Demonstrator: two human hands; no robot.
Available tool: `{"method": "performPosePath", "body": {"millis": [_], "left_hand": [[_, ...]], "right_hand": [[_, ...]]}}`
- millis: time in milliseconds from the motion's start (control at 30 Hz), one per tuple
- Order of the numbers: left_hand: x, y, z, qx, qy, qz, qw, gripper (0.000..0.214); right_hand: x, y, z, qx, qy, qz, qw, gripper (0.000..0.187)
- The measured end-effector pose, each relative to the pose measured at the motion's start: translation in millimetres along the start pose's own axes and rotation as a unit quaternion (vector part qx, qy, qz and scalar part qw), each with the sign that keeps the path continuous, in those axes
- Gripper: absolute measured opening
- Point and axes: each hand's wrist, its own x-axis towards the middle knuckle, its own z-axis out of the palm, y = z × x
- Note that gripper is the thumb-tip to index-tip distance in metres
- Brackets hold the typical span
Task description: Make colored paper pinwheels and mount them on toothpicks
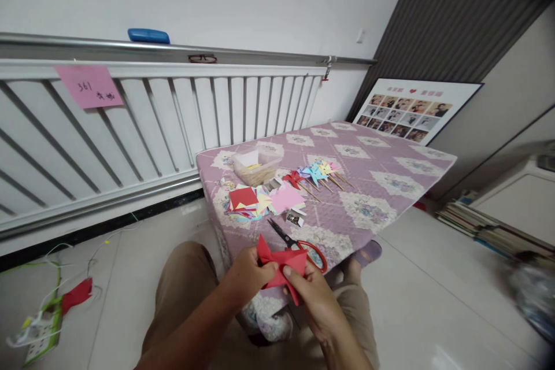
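A red paper pinwheel [289, 258] is held between both my hands over the near edge of the table. My left hand [248, 270] grips its left side, thumb pressed near the centre. From the right, my right hand [309, 284] pinches it with the thumb on top; its other fingers are partly hidden behind the paper. Just beyond lie scissors [318, 255] with orange-red handles, blades apart. A small open box [295, 218] of metal bits sits past them. Finished pinwheels on sticks [315, 173] in red, blue, yellow and pink lie farther back.
Stacked coloured paper squares [243, 199] and a pink sheet [286, 199] lie on the flowered tablecloth [368, 211]. Behind them stands a clear plastic tub [256, 169] of sticks. A white radiator [165, 121] runs along the wall. A power strip [45, 332] with cables lies on the floor.
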Motion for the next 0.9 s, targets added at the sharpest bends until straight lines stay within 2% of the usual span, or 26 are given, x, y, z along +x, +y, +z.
{"method": "performPosePath", "body": {"millis": [233,433,667,900], "left_hand": [[4.5,-9.9,-7.1,0.031,-0.029,0.001,0.999,0.012],[4.9,-7.5,-9.4,0.051,-0.032,0.0,0.998,0.01],[5.7,-2.5,-12.6,0.088,-0.041,0.013,0.995,0.011],[11.6,-4.6,-14.8,0.067,-0.048,-0.002,0.997,0.014]], "right_hand": [[3.9,7.3,4.8,0.006,0.029,-0.016,0.999,0.024],[3.5,6.2,7.3,0.071,0.022,0.046,0.996,0.025],[13.7,20.7,5.6,0.041,0.024,0.006,0.999,0.021],[16.7,31.7,12.9,0.061,0.106,0.0,0.992,0.017]]}}
